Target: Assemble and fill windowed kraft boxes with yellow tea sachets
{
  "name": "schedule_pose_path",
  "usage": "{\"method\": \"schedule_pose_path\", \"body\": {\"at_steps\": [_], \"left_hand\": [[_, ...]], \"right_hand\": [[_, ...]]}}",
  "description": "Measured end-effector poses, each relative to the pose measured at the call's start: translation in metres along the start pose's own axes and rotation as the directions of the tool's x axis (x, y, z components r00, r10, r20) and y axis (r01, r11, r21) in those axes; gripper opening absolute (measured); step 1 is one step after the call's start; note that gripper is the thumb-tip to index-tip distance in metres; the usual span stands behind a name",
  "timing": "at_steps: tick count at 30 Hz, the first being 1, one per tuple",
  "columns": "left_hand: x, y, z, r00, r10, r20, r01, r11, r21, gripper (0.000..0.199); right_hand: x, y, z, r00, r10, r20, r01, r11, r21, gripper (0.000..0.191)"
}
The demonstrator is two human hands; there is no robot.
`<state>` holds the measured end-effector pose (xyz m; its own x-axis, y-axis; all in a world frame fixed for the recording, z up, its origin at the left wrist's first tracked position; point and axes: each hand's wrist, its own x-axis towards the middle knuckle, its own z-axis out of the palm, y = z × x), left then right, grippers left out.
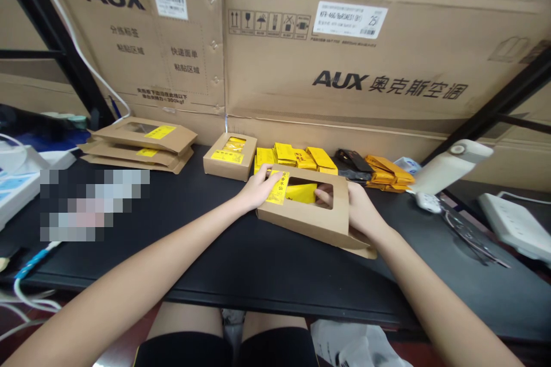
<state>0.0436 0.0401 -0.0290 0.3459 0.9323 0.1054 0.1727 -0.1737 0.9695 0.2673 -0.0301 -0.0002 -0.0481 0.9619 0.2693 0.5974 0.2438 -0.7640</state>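
A brown cardboard box [303, 219] with a clear window and a yellow label [278, 188] is tilted above the black table in front of me. My left hand [256, 189] grips its left end, thumb on top near the label. Through the open right end, my right hand [364, 209] reaches inside the box. Behind the window its fingertips pinch the edge of a yellow packet [302, 192]; the rest of that hand's grip is hidden by the cardboard. An end flap [359, 245] hangs open below my right wrist.
Flattened window boxes [140, 140] are stacked at the left, beside a filled box [228, 157]. Behind my hands lie yellow packets [297, 156], black packets [353, 163] and orange packets [390, 174]. A white bottle [450, 166], glasses [471, 241] and a power strip [516, 226] occupy the right.
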Motion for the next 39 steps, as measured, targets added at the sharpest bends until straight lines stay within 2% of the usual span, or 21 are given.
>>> {"method": "schedule_pose_path", "body": {"at_steps": [15, 23, 32, 39], "left_hand": [[-0.0008, 0.0025, -0.0003, 1.0, -0.021, 0.002, 0.021, 1.0, 0.019, 0.037], [-0.0037, 0.0072, -0.0017, 0.999, -0.037, 0.001, 0.036, 0.996, 0.08, 0.038], [0.0008, 0.0004, -0.0007, 1.0, -0.014, 0.011, 0.014, 0.999, 0.03, 0.038], [-0.0019, 0.0045, -0.0018, 0.999, -0.038, 0.007, 0.038, 0.997, 0.064, 0.04]], "right_hand": [[-0.0007, -0.003, -0.003, 0.999, -0.006, 0.034, 0.006, 1.0, -0.02, 0.026], [-0.0008, -0.0048, -0.0034, 0.999, -0.015, 0.031, 0.016, 1.0, -0.025, 0.029], [-0.0007, -0.0015, -0.002, 1.0, 0.007, 0.026, -0.008, 0.999, 0.034, 0.029], [-0.0011, -0.004, -0.0033, 0.999, -0.026, 0.034, 0.026, 1.0, 0.012, 0.031]]}}
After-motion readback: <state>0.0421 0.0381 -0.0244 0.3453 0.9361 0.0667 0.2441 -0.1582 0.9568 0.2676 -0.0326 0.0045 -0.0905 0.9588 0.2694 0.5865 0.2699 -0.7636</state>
